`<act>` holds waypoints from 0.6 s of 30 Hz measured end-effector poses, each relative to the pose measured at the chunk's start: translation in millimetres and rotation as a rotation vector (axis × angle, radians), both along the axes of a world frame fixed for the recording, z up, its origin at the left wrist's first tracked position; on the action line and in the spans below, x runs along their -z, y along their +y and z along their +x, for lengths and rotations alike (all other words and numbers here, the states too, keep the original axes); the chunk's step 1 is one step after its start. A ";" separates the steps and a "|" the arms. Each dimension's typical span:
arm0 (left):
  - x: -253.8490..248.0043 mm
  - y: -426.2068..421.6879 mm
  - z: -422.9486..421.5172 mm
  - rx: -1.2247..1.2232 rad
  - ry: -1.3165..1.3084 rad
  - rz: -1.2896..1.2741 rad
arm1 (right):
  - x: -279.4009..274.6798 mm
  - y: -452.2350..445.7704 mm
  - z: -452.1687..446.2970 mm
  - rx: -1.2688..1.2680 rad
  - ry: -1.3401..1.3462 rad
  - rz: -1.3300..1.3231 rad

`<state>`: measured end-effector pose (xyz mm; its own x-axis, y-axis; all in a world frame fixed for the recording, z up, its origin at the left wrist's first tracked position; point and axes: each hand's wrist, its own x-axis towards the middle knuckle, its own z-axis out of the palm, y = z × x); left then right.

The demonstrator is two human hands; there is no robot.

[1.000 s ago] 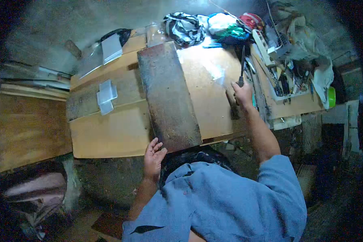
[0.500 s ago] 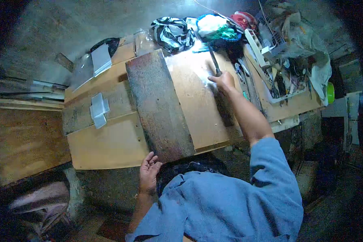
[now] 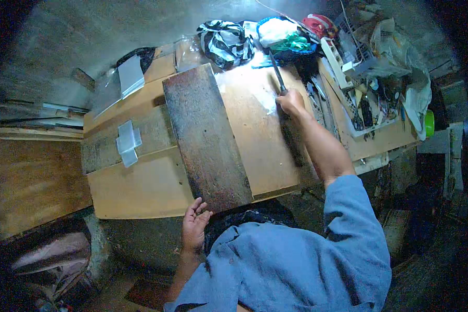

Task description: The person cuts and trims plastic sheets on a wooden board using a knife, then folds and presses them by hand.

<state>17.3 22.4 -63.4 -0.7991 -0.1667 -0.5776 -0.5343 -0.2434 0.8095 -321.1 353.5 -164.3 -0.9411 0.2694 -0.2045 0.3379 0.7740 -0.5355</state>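
Observation:
My right hand (image 3: 292, 102) is closed around the handle of a long, narrow, dark tool (image 3: 277, 72), which could be a knife or a file. Its tip points away from me, towards the back of the table. Across the table lies a long, dark, worn wooden board (image 3: 208, 138), its near end towards my body. My left hand (image 3: 195, 224) is beside the board's near left corner, palm partly turned up and fingers loosely apart. Nothing shows in it; whether its fingertips touch the board I cannot tell.
The wooden table (image 3: 140, 192) carries a clear plastic piece (image 3: 128, 141) left of the board. Striped bags (image 3: 224, 44) and a bundle of white and green cloth (image 3: 283, 36) lie at the back. On the right are a power strip (image 3: 336, 62) and a tray (image 3: 382, 125) of tools.
The view has shifted slightly. My right hand has drawn a little to the right with the tool still held. My left hand and the board look almost unchanged.

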 end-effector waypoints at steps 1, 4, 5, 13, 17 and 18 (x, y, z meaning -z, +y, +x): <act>-4.4 0.6 -2.8 0.005 -0.025 0.033 | -3.7 2.0 1.5 -0.007 -0.012 -0.081; 6.3 -0.7 -0.3 0.010 -0.021 0.040 | -12.3 1.3 2.8 -0.018 0.003 -0.155; 10.7 -1.4 1.4 0.012 0.006 0.015 | -14.4 -0.2 3.3 -0.022 0.028 -0.147; -11.0 3.7 -5.7 -0.007 -0.052 0.069 | -0.8 2.5 -8.9 -0.080 -0.021 -0.086; -14.0 3.0 -5.6 -0.007 -0.070 0.069 | 10.9 13.3 -6.6 0.021 0.014 -0.197; -11.5 2.6 -3.8 -0.008 -0.071 0.070 | 0.9 17.3 -4.6 0.000 -0.023 -0.269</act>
<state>13.6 24.9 -51.9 -0.7546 -0.1298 -0.6432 -0.5876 -0.3026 0.7504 -325.7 370.9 -165.2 -0.9353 0.2022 -0.2902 0.3524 0.6049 -0.7141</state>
